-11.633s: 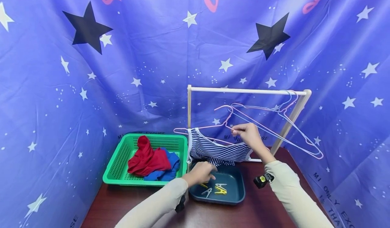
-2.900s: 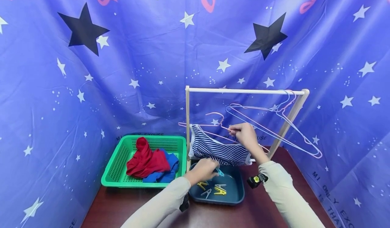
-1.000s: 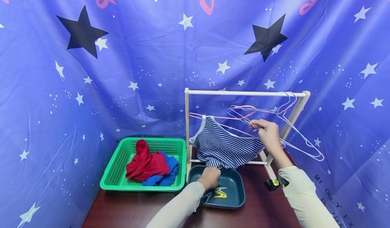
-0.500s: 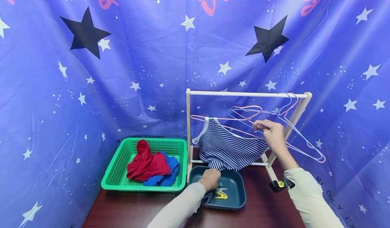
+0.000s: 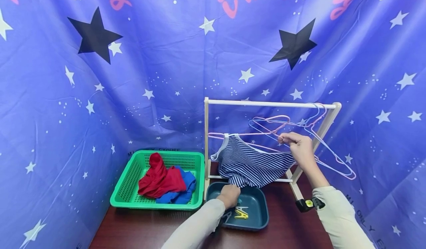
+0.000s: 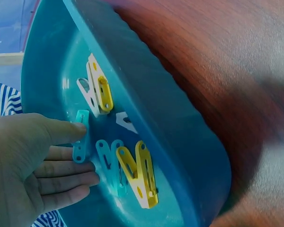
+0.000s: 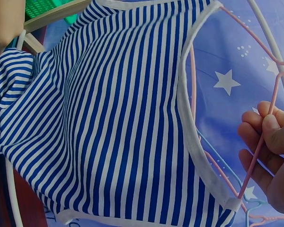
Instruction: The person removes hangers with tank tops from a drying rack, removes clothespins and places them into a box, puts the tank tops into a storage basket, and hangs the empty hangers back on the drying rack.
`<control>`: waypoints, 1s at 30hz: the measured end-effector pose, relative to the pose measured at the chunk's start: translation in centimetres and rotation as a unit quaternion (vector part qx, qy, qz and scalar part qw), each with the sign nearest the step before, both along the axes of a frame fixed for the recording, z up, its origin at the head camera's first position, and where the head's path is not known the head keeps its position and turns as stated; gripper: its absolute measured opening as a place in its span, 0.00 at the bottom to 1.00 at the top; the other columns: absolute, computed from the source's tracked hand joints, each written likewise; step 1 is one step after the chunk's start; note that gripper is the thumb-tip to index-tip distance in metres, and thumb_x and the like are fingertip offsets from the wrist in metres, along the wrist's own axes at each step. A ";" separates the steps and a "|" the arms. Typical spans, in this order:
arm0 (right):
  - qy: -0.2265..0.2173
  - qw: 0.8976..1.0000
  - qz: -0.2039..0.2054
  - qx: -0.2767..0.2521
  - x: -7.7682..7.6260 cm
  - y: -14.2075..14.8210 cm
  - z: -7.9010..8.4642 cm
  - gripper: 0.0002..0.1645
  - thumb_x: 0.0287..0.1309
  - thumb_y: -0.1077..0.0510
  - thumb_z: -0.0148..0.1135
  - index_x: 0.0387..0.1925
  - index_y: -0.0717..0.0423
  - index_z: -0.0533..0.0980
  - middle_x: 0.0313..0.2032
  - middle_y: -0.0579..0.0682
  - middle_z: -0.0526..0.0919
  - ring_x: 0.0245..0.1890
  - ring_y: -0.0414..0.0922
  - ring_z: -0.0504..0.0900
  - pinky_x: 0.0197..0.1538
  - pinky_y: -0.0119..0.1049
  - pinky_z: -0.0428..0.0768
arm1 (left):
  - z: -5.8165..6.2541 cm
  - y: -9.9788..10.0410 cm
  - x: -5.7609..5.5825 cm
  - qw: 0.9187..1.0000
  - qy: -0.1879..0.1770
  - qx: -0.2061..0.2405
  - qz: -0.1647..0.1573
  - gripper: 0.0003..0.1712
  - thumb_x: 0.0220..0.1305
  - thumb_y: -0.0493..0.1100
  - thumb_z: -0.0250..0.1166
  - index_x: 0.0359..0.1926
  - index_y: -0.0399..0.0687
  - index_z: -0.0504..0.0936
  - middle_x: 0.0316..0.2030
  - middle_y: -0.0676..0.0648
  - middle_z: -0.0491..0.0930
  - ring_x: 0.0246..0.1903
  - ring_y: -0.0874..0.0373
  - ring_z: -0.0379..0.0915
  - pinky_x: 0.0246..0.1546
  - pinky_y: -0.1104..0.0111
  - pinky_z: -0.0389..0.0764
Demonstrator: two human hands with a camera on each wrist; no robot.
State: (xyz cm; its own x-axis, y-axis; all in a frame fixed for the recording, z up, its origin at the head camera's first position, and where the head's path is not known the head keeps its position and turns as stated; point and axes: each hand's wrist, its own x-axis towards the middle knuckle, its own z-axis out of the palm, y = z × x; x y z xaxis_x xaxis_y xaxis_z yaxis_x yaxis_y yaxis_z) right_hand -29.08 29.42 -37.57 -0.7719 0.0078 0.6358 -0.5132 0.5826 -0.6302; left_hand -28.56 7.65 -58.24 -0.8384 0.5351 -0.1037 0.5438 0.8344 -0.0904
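My right hand (image 5: 301,149) pinches the pink wire hanger (image 7: 255,158) near its neck, thumb against fingers. A navy-and-white striped tank top (image 5: 256,164) hangs from that hanger by its straps, its lower part bunched down by the tray. My left hand (image 5: 229,196) is inside the dark teal tray (image 5: 261,219). In the left wrist view its thumb and fingers pinch a turquoise clothespin (image 6: 81,137). Around it in the tray lie yellow clothespins (image 6: 141,175), white ones and another turquoise clothespin (image 6: 106,161).
A white and wooden rack (image 5: 266,103) stands behind the tank top, with a blue hanger (image 5: 336,158) and another pink one at its right end. Left of the tray sits a green basket (image 5: 128,201) holding a red garment (image 5: 163,178) and a blue garment (image 5: 188,184).
Compared with 2.9 seconds ago, the hanger and tank top are further right. My left hand has gone lower into the tray. In the last second the hanger has dipped slightly.
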 end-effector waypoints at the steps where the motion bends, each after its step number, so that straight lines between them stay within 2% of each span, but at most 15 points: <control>1: 0.000 1.000 0.000 0.004 0.0 0.0 0.0 0.17 0.56 0.83 0.52 0.34 0.71 0.86 0.30 0.68 0.86 0.28 0.25 0.82 0.41 0.13 0.78 | -0.1 0.0 0.0 1.000 0.008 -0.001 -0.001 0.04 0.60 0.46 0.72 0.30 0.55 0.85 0.30 0.56 0.84 0.31 0.65 0.79 0.31 0.71 0.81; 8: -0.008 0.999 0.002 0.035 -0.1 -1.1 -0.4 0.16 0.57 0.80 0.58 0.32 0.65 0.87 0.28 0.61 0.87 0.30 0.26 0.81 0.39 0.13 0.76 | -0.7 0.0 -0.4 1.000 0.028 -0.009 -0.002 0.03 0.58 0.45 0.73 0.31 0.56 0.86 0.32 0.56 0.85 0.33 0.64 0.81 0.31 0.69 0.83; 16: -0.020 0.999 -0.015 0.037 -0.5 -3.0 -0.3 0.15 0.58 0.79 0.58 0.32 0.64 0.88 0.28 0.60 0.88 0.28 0.32 0.82 0.35 0.18 0.78 | -0.7 0.0 -0.3 0.999 0.026 -0.017 0.010 0.03 0.58 0.44 0.72 0.30 0.55 0.86 0.33 0.56 0.86 0.32 0.63 0.82 0.29 0.69 0.83; 20: -0.019 0.999 -0.010 0.033 -0.7 -3.8 -0.3 0.14 0.58 0.78 0.58 0.32 0.66 0.87 0.29 0.61 0.88 0.28 0.30 0.81 0.36 0.19 0.80 | -0.6 -0.1 -0.3 0.999 0.026 -0.020 0.010 0.02 0.59 0.44 0.72 0.30 0.55 0.86 0.33 0.56 0.86 0.32 0.63 0.82 0.29 0.69 0.83; 25: -0.016 1.000 -0.003 0.025 -0.9 -4.7 -0.6 0.14 0.57 0.79 0.59 0.31 0.67 0.87 0.28 0.62 0.88 0.27 0.30 0.81 0.37 0.16 0.79 | -0.8 -0.2 -0.3 0.999 0.025 -0.023 0.015 0.01 0.60 0.45 0.72 0.32 0.57 0.87 0.33 0.56 0.86 0.32 0.63 0.82 0.29 0.68 0.83; 30: -0.023 0.999 -0.010 0.030 -0.8 -5.2 -0.7 0.13 0.57 0.78 0.60 0.30 0.65 0.87 0.27 0.60 0.88 0.28 0.32 0.81 0.40 0.12 0.75 | -0.6 -0.5 -0.1 0.999 0.036 -0.029 -0.001 0.02 0.60 0.44 0.71 0.32 0.59 0.86 0.32 0.57 0.85 0.32 0.64 0.81 0.29 0.69 0.83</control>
State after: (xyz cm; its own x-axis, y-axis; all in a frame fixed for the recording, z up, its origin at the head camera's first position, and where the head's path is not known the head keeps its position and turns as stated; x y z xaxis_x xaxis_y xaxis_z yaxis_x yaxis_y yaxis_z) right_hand -29.92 24.19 -38.27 -0.8002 -0.0144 0.5996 -0.4730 0.6297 -0.6162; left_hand -28.68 7.11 -58.82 -0.8440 0.5310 -0.0750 0.5353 0.8257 -0.1778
